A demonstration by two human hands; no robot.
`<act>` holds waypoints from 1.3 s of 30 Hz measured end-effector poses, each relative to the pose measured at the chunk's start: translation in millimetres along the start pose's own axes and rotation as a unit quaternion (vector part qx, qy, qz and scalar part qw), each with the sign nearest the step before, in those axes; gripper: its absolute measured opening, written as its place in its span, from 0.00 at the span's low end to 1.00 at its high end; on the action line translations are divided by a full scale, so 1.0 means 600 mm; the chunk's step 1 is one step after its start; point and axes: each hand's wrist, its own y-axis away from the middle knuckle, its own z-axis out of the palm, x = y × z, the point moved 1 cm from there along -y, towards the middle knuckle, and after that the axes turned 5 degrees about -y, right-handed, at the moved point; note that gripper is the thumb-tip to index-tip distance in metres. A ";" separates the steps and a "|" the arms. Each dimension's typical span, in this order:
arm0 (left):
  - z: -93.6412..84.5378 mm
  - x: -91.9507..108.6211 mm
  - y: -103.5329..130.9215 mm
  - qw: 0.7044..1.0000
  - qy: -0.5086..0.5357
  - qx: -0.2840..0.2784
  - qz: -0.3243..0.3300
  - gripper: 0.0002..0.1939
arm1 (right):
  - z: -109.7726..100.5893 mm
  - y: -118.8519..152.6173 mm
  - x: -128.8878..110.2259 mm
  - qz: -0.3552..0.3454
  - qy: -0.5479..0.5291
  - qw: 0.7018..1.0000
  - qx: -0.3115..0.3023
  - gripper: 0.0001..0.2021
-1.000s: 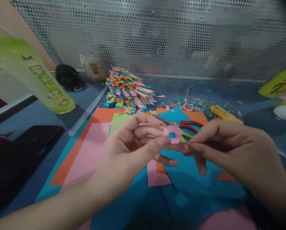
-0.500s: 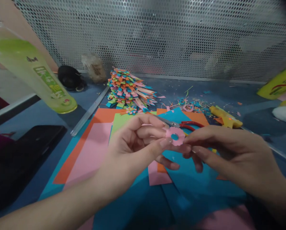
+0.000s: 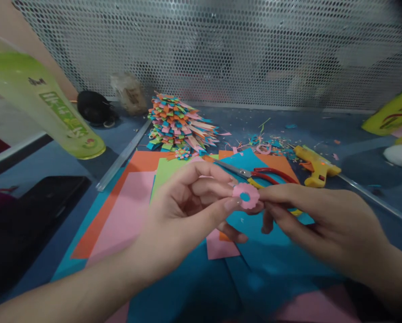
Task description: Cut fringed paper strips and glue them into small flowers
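Note:
A small pink scalloped paper flower (image 3: 251,194) with a blue centre is held up over the coloured sheets. My left hand (image 3: 190,206) pinches its left edge between thumb and fingers. The closed fingertips of my right hand (image 3: 308,224) grip its right edge. Behind the hands lie scissors (image 3: 243,173) with red and yellow handles, on the blue paper (image 3: 255,237). A yellow glue gun (image 3: 317,167) rests farther right.
A multicoloured paper-strip cone (image 3: 177,123) stands at the back, beside paper scraps (image 3: 275,146). At left are a green bottle (image 3: 63,112), a black phone (image 3: 59,193) and a clear ruler (image 3: 120,157). A perforated metal panel (image 3: 221,54) rises behind.
The flower has tilted slightly and sits a little lower. My right hand has shifted down, uncovering more of the scissors' handles and the glue gun. The view has moved slightly.

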 end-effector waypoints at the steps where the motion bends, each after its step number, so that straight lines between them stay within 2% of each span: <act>1: 0.000 0.001 0.001 1.000 -0.003 0.004 -0.002 0.07 | 0.001 0.001 0.002 -0.005 0.018 1.000 -0.003 0.12; 9: 0.005 0.001 0.005 1.000 0.004 0.021 -0.018 0.08 | 0.000 0.003 -0.001 0.031 0.024 0.999 -0.010 0.10; 14: 0.009 0.002 0.007 0.999 0.022 0.026 -0.034 0.09 | 0.007 0.005 -0.007 0.063 -0.011 0.998 0.016 0.10; 21: 0.013 0.000 0.010 0.997 0.050 0.037 -0.045 0.10 | 0.009 0.001 -0.011 0.098 -0.002 0.994 0.044 0.09; 26: 0.015 0.002 0.009 0.998 0.036 0.035 -0.039 0.10 | 0.019 0.009 -0.006 0.081 0.012 0.994 0.076 0.08; 31: 0.020 0.006 0.018 0.999 -0.015 0.022 -0.021 0.08 | 0.015 0.015 -0.012 0.098 0.038 0.989 0.102 0.07; 35: 0.020 0.005 0.019 0.999 -0.042 0.025 -0.001 0.09 | 0.010 0.008 -0.016 0.108 -0.021 0.989 0.097 0.08; 39: 0.015 0.005 0.013 0.998 -0.028 0.051 0.010 0.10 | 0.010 0.001 -0.018 0.131 -0.168 0.973 0.090 0.09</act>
